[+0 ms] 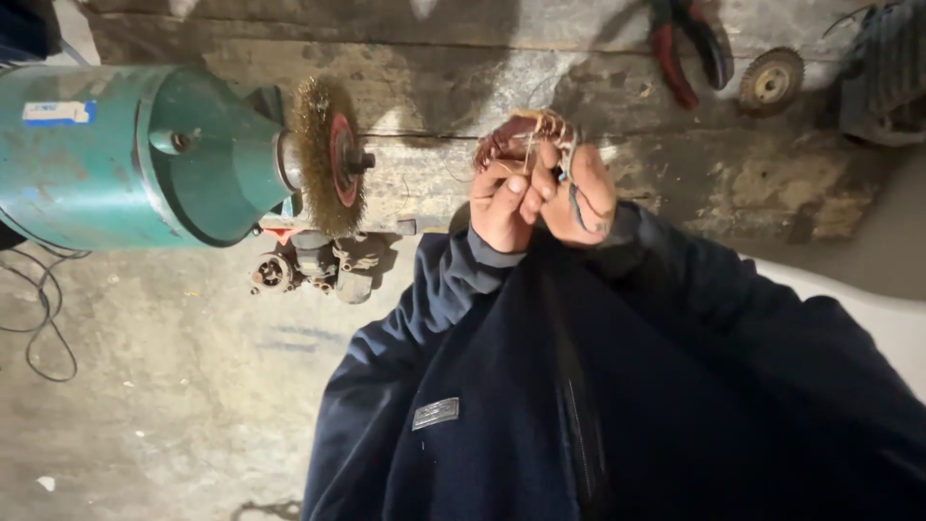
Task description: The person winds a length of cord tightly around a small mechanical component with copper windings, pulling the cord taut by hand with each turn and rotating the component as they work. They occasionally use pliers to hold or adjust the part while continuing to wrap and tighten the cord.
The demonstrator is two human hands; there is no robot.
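Hands first: we have our left hand (502, 207) and right hand (579, 193) pressed together, both closed around one coil (521, 140) of reddish copper wire, held up in front of the bench (463, 96). How far along the work is we cannot tell; loose strands stick out and a dark lead trails over the right palm, so the coil looks unfinished. We count one green motor (125, 154) with one wire brush wheel (323, 154), one pair of red pliers (690, 48) and one small disc (772, 82).
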